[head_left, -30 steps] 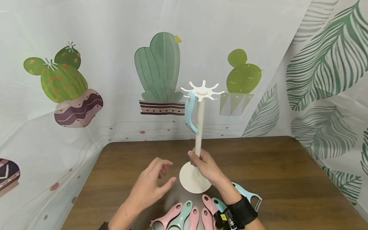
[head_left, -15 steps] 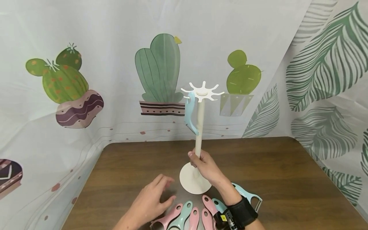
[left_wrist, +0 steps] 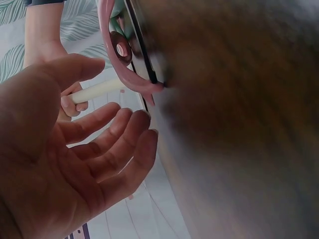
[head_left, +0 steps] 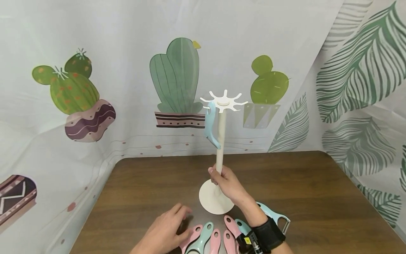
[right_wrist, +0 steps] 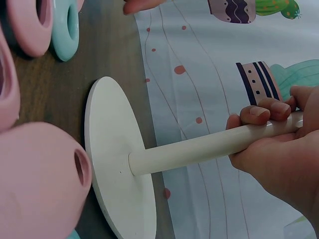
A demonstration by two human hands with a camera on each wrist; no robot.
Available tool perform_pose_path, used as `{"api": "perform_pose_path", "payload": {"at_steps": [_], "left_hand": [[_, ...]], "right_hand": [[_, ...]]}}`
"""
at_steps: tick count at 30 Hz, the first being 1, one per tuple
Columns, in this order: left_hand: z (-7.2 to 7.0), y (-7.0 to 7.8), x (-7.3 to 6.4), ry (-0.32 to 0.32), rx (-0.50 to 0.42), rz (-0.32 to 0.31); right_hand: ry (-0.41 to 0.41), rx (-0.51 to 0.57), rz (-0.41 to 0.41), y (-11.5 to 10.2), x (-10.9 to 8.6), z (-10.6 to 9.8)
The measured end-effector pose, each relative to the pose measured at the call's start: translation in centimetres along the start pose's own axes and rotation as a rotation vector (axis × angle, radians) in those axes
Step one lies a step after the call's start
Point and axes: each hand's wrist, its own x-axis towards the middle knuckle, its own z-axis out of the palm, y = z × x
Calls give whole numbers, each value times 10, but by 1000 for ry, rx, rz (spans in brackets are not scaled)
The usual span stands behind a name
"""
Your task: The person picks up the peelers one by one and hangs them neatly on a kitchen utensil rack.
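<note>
My right hand (head_left: 229, 183) grips the post of a white rack (head_left: 221, 132) low down, just above its round base (head_left: 215, 201). The right wrist view shows fingers and thumb wrapped round the post (right_wrist: 194, 148). From one arm of the rack's star-shaped top hangs a light blue peeler (head_left: 209, 123). My left hand (head_left: 165, 227) is low over the table, its thumb overlapping the leftmost pink peeler (head_left: 193, 234) in the head view. In the left wrist view the left hand (left_wrist: 94, 144) has relaxed, spread fingers and holds nothing; the pink peeler (left_wrist: 117, 59) is beyond its fingertips.
Several more peelers lie fanned along the front edge, among them a green one (head_left: 204, 234) and a pink one (head_left: 215, 240). Another light blue peeler (head_left: 272, 213) lies partly behind the right forearm. A patterned cloth (head_left: 133, 88) hangs behind the brown table (head_left: 152, 176).
My left hand has come down toward the front of the table, to the leftmost pink peeler. The right hand keeps its grip on the rack, which stays in place.
</note>
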Motion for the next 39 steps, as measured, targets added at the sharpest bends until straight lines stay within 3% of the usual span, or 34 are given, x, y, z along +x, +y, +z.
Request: {"api": "perform_pose_path", "payload": {"at_steps": [5, 12, 20, 27, 34, 39], "left_hand": [[1, 0, -1, -73, -24, -34], [1, 2, -2, -76, -48, -24], [2, 4, -1, -143, -102, -8], [4, 7, -2, -114, -107, 27], [6, 9, -1, -110, -55, 77], [8, 9, -1, -111, -69, 81]], "right_hand": [[-2, 0, -4, 1, 0, 0], [-2, -18, 5, 0, 0, 0], [-1, -17, 6, 1, 0, 0], [-2, -21, 9, 0, -1, -1], [0, -13, 5, -1, -1, -1], [2, -15, 5, -1, -1, -1]]}}
